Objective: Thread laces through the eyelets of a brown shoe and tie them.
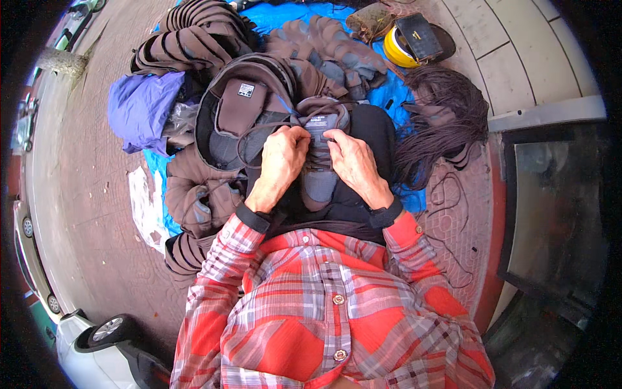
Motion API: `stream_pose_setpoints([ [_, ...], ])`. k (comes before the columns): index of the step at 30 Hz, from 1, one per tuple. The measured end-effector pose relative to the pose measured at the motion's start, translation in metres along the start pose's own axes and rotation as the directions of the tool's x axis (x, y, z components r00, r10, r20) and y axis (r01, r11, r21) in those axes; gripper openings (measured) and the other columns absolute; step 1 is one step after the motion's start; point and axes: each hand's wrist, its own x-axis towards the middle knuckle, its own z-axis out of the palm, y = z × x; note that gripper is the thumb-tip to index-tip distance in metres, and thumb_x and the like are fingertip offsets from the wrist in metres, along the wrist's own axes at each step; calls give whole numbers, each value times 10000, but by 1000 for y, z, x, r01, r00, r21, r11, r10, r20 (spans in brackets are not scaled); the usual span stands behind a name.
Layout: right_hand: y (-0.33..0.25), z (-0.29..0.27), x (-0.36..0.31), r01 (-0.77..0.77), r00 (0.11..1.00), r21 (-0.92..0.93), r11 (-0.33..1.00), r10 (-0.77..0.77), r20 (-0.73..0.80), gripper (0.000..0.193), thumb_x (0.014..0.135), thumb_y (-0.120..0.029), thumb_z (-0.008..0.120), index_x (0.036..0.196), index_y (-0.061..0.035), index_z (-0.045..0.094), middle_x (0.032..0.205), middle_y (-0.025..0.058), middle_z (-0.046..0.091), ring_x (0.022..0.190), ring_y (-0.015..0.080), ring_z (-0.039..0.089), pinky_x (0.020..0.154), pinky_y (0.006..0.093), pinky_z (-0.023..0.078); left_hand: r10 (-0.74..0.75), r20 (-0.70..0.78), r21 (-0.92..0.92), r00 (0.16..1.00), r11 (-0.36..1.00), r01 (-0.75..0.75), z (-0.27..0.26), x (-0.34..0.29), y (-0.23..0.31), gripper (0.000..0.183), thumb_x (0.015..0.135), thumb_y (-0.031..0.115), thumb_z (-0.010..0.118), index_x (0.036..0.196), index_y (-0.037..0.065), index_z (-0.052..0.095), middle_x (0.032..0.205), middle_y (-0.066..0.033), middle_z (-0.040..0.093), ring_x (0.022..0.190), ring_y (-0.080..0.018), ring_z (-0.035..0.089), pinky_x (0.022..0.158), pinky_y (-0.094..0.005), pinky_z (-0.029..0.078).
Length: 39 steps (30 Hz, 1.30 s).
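A brown-grey shoe upper lies on my lap, its toe toward me and its tongue upright at the far end. My left hand is closed at the left eyelet edge, pinching a dark brown shoelace that loops out to the left. My right hand pinches the right eyelet edge of the upper, thumb and finger near the tongue. Lace rows cross between the two hands. Whether a lace end is also in my right fingers is hidden.
Stacked brown uppers and more uppers lie on a blue sheet. A bundle of dark laces hangs at the right. Purple cloth lies left; a black wallet rests on a yellow roll at the far right.
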Motion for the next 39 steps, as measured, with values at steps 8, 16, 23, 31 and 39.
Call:
stream_pose_setpoints([
  [8,3,2,-2,100,995,-118,988,-102,-14,241,803,-71,519,1038,-24,550,783,184,611,697,378,602,611,462,481,131,-95,183,987,977,-113,6,-2,5,111,787,93,613,863,17,640,791,-181,612,723,-358,615,657,-408,492],
  [16,-10,-4,1,43,999,-244,969,-37,32,211,798,-49,529,995,-10,593,779,186,613,707,361,609,622,438,488,68,10,473,998,879,-65,8,8,18,92,797,111,587,808,21,600,789,-204,610,721,-373,613,632,-445,492],
  [23,-4,-5,0,91,996,-208,974,-90,15,227,775,-46,537,991,1,589,734,170,591,666,359,594,602,440,483,85,43,382,995,919,-95,-1,18,13,89,754,84,601,728,-1,608,684,-216,613,688,-392,616,627,-449,498],
  [31,-1,-5,-1,94,996,-239,967,-89,31,238,774,-52,541,1003,-2,585,745,168,589,658,349,594,598,437,478,180,101,571,979,795,-205,4,14,19,41,772,47,554,770,8,565,719,-194,617,677,-379,615,603,-450,497],
  [39,-1,-6,-1,125,992,-217,968,-125,13,107,794,-80,531,867,-5,556,722,193,610,646,361,623,588,452,504,134,170,490,976,848,-201,-3,24,18,77,770,70,564,789,2,595,763,-184,638,719,-369,624,628,-421,498],
])
